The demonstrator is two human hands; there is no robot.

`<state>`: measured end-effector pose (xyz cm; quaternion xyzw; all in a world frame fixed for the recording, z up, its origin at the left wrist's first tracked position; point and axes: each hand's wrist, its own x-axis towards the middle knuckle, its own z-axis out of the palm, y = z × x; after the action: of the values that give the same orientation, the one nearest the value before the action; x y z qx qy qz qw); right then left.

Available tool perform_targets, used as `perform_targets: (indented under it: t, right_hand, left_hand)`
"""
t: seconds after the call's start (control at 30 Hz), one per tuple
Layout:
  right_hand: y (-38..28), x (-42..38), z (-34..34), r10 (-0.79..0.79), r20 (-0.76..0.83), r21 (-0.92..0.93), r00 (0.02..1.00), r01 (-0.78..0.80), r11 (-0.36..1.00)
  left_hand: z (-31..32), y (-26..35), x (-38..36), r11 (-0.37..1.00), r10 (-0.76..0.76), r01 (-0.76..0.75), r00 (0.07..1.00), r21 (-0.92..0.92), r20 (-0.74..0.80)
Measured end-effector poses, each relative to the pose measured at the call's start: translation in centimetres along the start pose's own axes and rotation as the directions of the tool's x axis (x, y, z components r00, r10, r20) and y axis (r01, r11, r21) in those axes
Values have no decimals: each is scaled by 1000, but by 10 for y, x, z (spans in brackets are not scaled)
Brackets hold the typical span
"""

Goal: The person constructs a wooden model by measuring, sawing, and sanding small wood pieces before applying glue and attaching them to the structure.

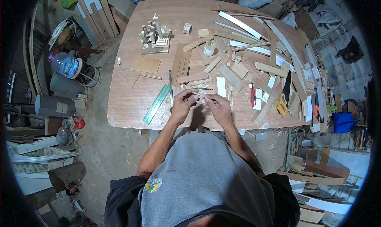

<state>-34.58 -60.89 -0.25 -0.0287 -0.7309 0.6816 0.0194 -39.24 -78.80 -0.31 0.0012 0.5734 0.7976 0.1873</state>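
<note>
A thin, pale wooden strip (201, 94) spans the gap between my two hands, just above the near side of the table. The fingers of my left hand (185, 104) pinch one end of it. At the other end, my right hand (218, 106) has its thumb and fingers closed on the strip. Left of my hands lie a green transparent ruler (156, 104) and a dark narrow blade-like strip (170, 88). A dark pencil-like stick (202, 88) rests just beyond my fingertips. My fingers partly hide the strip's ends.
A small wooden model of towers (155, 38) stands at the table's far left. Wood offcuts (231, 78) cover the right half, with a glue-like jar (209, 48), a red-handled knife (253, 94) and a yellow-handled saw (283, 102) among them. A wooden square (145, 65) lies left.
</note>
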Motion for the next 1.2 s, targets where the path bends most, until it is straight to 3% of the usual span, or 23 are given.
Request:
perform_targets:
  t: [0.03,0.23,0.4,0.47,0.6,0.67,0.77,0.83,0.87,0.93,1.0,1.07,1.2]
  right_hand:
    - [2,-1,-1,-126,-13,-60,992,125,990]
    - [-14,-7,13,-329,-151,-208,932,295,933]
    - [-10,-9,15,-240,-166,-153,956,216,964]
    - [-11,-10,16,-200,-172,-124,964,181,976]
    - [-13,-10,18,-129,-157,-146,979,106,984]
    - [-12,-10,19,-112,-163,-154,980,87,984]
    - [-13,-6,15,-104,-123,-80,987,95,992]
    - [-19,1,9,-276,-30,-258,961,260,931]
    - [-21,3,8,-274,-31,-259,961,257,931]
    - [-25,5,4,132,-48,79,990,-128,989]
    - [-40,9,1,109,25,107,994,-111,988]
    - [-45,12,1,13,92,8,996,-14,1000]
    - [-26,16,-6,-61,106,13,992,60,998]
  left_hand:
    - [1,0,-2,998,-18,18,1000,-65,6]
    - [8,10,-10,982,-41,48,998,-185,39]
    - [11,9,-11,967,-35,47,998,-249,53]
    - [8,7,-11,973,-100,106,994,-204,39]
    - [10,7,-11,981,-82,86,996,-175,30]
    - [13,6,-10,998,27,-29,999,54,40]
    - [16,5,-8,972,125,-123,992,198,4]
    - [15,6,-7,947,145,-133,989,294,-19]
    - [14,8,-7,912,166,-138,985,387,-39]
    - [13,11,-6,862,234,-222,972,456,30]
    - [14,17,-9,801,294,-305,950,515,106]
    - [16,26,-12,677,352,-368,922,637,159]
    - [17,36,-17,681,325,-347,932,645,158]
